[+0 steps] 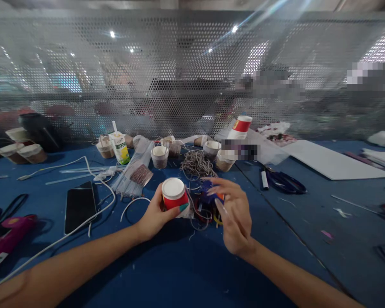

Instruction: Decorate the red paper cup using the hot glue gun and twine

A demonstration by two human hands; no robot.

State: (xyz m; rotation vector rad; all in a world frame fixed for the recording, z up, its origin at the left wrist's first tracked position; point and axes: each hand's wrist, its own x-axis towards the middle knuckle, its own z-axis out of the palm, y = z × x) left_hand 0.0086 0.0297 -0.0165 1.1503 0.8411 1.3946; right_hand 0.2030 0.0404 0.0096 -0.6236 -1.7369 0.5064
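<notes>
My left hand is wrapped around a red paper cup, which is turned so its round white end faces up. My right hand is at the right of the cup, its fingers bent around a dark blue object with an orange part beside it. What kind of object that is does not show clearly. Behind both hands lies a tangled heap of grey-brown cord. Loose strands and a yellow loop lie under and between the hands, partly hidden by them.
Cord-wrapped paper cups line the back by a perforated metal screen. On the left are a phone, a white cable and a magenta glue gun. Scissors, a marker and a white board lie right.
</notes>
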